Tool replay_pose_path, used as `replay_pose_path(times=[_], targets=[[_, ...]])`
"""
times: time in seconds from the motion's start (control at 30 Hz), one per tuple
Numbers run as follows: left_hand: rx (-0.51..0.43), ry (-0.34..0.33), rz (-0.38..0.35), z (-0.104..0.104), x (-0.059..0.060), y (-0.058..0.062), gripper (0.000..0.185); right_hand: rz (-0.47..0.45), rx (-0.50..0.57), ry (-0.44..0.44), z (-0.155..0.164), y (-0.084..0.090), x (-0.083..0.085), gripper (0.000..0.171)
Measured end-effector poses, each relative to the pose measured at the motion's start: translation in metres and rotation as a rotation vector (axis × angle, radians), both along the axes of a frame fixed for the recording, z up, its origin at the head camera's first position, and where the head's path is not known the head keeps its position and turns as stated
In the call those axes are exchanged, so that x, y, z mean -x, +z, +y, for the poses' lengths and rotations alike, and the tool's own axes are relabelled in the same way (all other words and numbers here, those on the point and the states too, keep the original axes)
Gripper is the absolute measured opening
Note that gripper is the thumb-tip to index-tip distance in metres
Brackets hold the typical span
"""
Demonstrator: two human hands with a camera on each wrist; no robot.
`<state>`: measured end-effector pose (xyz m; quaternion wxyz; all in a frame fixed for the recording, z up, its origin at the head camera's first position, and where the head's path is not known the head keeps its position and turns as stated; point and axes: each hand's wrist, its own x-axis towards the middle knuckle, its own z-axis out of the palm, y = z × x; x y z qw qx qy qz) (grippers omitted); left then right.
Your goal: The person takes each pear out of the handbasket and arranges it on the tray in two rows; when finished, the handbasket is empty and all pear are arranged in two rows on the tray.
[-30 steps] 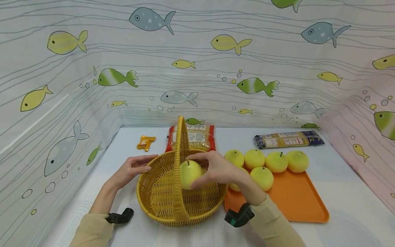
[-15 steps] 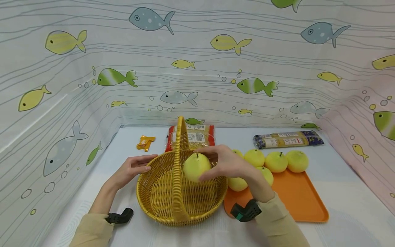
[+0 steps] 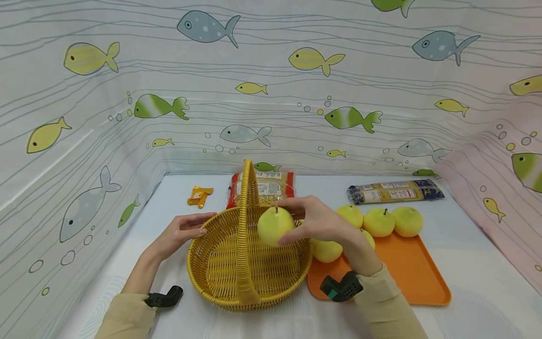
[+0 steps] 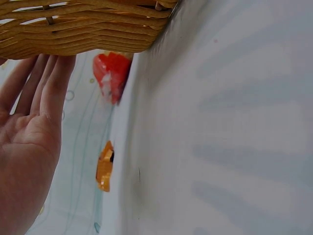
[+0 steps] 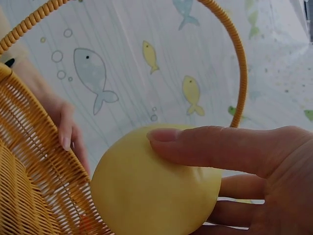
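My right hand (image 3: 289,222) grips a round yellow fruit (image 3: 271,229) between thumb and fingers, holding it above the right half of a woven yellow basket (image 3: 250,294), just right of its upright handle (image 3: 245,221). In the right wrist view the thumb lies across the fruit (image 5: 156,196), with the basket wall (image 5: 34,171) below left. My left hand (image 3: 206,223) rests with straight fingers against the basket's left rim; the left wrist view shows the fingers (image 4: 46,83) under the weave (image 4: 83,29). Nothing lies inside the basket.
An orange tray (image 3: 406,275) right of the basket carries several more yellow fruits (image 3: 378,222). At the back lie a red packet (image 3: 267,188), a blue packet (image 3: 395,190) and a small orange wrapper (image 3: 200,195). Fish-print curtains enclose the table on three sides.
My right hand has carried the fruit up and to the right, from over the basket's middle toward its far right rim. The left hand and the basket have stayed put.
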<state>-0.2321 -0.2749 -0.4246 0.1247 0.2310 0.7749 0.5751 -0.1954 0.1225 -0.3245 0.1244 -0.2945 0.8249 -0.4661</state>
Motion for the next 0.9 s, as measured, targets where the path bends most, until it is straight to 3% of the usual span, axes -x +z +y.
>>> replay_pose_path(times=[0.9], targets=[[-0.001, 0.01, -0.016, 0.001, -0.001, 0.002, 0.05, -0.004, 0.037, -0.018, 0.02, 0.008, 0.001, 0.075]])
